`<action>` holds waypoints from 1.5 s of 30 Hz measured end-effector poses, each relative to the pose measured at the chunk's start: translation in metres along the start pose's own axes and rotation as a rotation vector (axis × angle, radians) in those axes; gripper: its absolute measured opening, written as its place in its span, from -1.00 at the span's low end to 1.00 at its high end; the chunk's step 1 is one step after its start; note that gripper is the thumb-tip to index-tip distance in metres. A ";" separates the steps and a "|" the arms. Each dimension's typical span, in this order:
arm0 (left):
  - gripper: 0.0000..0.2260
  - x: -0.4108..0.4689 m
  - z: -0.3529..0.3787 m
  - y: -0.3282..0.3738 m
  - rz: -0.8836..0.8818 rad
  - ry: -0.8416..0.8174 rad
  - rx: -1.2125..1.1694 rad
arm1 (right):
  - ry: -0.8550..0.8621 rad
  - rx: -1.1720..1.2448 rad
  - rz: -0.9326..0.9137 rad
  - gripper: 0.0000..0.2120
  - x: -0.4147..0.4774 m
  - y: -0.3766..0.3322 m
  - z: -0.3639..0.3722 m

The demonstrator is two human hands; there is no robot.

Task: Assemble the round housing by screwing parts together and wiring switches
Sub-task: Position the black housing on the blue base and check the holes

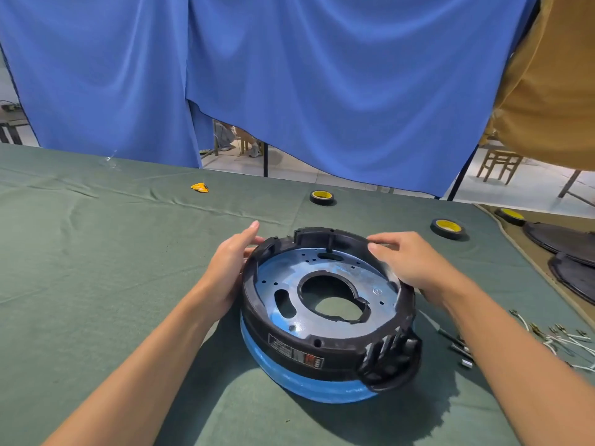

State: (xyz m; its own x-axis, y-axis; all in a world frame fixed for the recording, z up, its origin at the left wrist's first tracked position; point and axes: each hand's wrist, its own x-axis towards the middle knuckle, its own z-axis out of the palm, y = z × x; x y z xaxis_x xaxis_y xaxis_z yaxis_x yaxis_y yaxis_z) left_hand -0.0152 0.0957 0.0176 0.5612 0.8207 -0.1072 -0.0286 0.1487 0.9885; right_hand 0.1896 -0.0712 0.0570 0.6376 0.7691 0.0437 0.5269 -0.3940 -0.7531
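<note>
The round housing [325, 342] lies on the green table cloth in front of me, a black ring over a blue lower band, with a bluish metal plate [283, 275] and a large central hole inside. My left hand [230, 262] rests against the ring's left outer wall, fingers straight. On the far right rim, my right hand [409, 259] lies with its fingers bent over the edge. Several white wires with metal terminals [560, 336] lie to the right of the housing.
Two black tape rolls with yellow cores [322, 197] [448, 228] sit beyond the housing, a third [511, 216] at the right edge. A yellow scrap [199, 187] lies far left. Small metal bits [460, 349] and dark round covers [563, 243] are at the right. Blue curtain behind.
</note>
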 end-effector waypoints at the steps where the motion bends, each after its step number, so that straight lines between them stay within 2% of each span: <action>1: -0.61 0.000 0.000 0.000 -0.008 0.002 -0.003 | -0.059 -0.005 0.007 -0.74 0.002 -0.003 -0.002; 4: -0.59 0.000 -0.001 -0.002 -0.019 -0.016 -0.017 | -0.120 -0.092 0.032 -0.68 0.000 -0.006 -0.010; 8: -0.58 0.000 0.002 -0.002 -0.018 -0.050 -0.041 | -0.068 -0.287 -0.059 -0.79 -0.010 -0.007 -0.010; 12: -0.69 -0.001 0.003 -0.001 -0.002 -0.063 -0.062 | -0.070 -0.315 -0.063 -0.75 0.001 -0.017 -0.005; 17: -0.65 0.002 0.002 -0.003 0.017 -0.067 -0.037 | -0.122 -0.354 -0.071 -0.65 0.018 -0.021 -0.001; 23: -0.63 0.005 0.000 -0.005 0.029 -0.055 0.032 | -0.100 -0.393 -0.105 -0.69 0.019 -0.018 0.001; 27: -0.65 0.002 0.002 -0.005 0.034 -0.112 0.067 | -0.082 -0.382 -0.095 -0.69 0.019 -0.017 0.001; 39: -0.66 -0.002 0.005 -0.001 -0.013 -0.076 0.061 | -0.077 -0.303 -0.043 -0.77 0.016 -0.014 -0.001; 45: -0.66 -0.003 0.006 -0.003 -0.017 -0.066 0.056 | -0.104 -0.076 0.076 -0.76 0.006 -0.012 -0.011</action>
State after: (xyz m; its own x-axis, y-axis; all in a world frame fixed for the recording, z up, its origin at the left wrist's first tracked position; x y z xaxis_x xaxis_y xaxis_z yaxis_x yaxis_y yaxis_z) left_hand -0.0119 0.0898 0.0160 0.6149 0.7797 -0.1182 0.0262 0.1296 0.9912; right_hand 0.1934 -0.0672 0.0741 0.6176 0.7822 -0.0823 0.5229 -0.4865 -0.6999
